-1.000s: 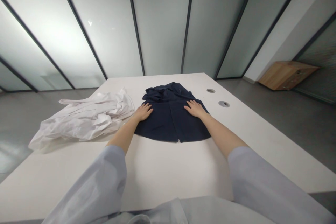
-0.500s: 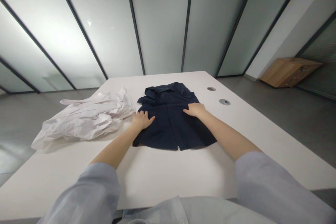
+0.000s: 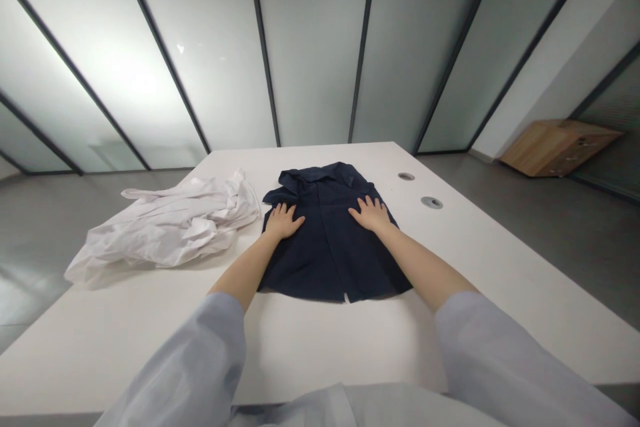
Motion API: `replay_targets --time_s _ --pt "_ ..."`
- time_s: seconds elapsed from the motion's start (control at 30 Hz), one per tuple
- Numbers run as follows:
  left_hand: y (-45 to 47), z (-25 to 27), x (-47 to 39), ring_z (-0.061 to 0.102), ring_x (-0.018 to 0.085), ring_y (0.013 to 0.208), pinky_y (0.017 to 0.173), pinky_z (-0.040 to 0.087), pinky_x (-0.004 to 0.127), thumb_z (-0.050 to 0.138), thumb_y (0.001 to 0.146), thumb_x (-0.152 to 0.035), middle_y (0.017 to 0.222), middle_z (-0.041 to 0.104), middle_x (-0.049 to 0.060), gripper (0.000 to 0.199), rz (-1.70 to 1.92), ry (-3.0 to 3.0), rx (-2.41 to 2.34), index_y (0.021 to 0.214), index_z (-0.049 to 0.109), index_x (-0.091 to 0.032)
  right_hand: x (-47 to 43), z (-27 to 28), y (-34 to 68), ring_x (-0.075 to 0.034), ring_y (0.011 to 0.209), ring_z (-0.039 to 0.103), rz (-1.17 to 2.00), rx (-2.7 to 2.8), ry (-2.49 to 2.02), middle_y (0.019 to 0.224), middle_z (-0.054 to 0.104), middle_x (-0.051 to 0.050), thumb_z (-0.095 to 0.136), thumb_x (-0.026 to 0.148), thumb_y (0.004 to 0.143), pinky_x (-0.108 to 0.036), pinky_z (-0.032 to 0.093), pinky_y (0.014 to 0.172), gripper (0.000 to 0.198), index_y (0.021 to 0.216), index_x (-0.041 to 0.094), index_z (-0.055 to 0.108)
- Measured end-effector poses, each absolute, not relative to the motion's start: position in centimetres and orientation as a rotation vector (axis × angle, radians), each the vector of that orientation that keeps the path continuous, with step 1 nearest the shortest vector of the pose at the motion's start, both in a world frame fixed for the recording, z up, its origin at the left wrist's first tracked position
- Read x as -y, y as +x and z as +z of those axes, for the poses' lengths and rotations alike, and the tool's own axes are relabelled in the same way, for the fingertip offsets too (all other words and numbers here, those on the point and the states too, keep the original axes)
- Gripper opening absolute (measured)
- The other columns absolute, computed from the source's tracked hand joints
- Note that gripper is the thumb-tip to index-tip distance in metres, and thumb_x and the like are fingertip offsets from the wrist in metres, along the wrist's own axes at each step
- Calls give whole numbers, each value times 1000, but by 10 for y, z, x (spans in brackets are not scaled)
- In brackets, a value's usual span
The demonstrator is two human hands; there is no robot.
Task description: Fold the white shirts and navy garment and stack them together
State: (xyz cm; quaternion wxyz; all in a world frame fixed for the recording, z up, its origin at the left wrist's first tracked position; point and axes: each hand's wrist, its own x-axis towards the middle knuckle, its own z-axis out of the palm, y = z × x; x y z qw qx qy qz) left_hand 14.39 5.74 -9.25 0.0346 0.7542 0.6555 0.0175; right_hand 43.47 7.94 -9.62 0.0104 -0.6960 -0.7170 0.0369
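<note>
A dark navy shirt [image 3: 325, 253] lies spread on the white table [image 3: 310, 340], its collar end away from me and its hem towards me. My left hand [image 3: 284, 221] rests flat on the shirt's left side with fingers apart, just below a folded sleeve. On the right side of the cloth, my right hand [image 3: 371, 215] also lies flat with its fingers spread. Neither hand grips the fabric. The upper part of the shirt is rumpled, while the lower part looks smooth.
A crumpled white garment [image 3: 170, 227] lies to the left, reaching the table's left edge. Two round cable grommets [image 3: 432, 203] are set in the tabletop on the right. A wooden cabinet [image 3: 555, 147] stands on the floor beyond, and frosted glass panels [image 3: 310, 47] rise behind.
My left hand has moved up and inward from the shirt's left edge onto the cloth. My right hand's fingers have spread. The hem sits slightly nearer me.
</note>
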Motion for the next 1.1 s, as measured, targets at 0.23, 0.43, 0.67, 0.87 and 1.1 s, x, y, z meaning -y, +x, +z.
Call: replay_targets --time_s 0.23,0.43,0.67,0.87,1.1 --pt "177 -79 -28 40 44 132 100 37 53 29 89 -62 143 45 26 76 -1 2165 -2261 140 46 -9 -60 -74 404 -43 120 53 24 2283 -2242 136 52 -28 31 57 92 -56 40 95 69 135 7 53" --pt "163 -72 -43 47 36 126 100 39 47 32 90 -59 140 50 19 65 89 2472 -2034 133 52 -14 -80 -71 423 -33 129 47 -45 2503 -1821 139 54 -16 33 52 94 -46 35 106 58 134 17 55" --pt "142 -85 -72 46 36 129 104 35 47 16 93 -61 141 50 21 76 24 2207 -2159 142 45 -11 -90 -95 426 -34 144 23 124 2317 -2034 158 26 -13 22 61 95 -48 23 114 71 150 18 34" --pt "137 -84 -60 44 38 131 104 34 50 17 91 -64 143 47 22 79 -65 2245 -2167 144 43 -11 -72 -94 419 -40 144 21 140 2233 -2175 158 23 -18 18 67 92 -59 19 112 79 152 17 30" --pt "135 -74 -30 51 42 123 98 39 50 27 85 -74 137 52 25 85 -197 2246 -2115 138 49 -11 -49 -81 420 -41 129 42 -103 2350 -2025 133 56 -21 33 59 92 -63 14 110 65 131 13 57"
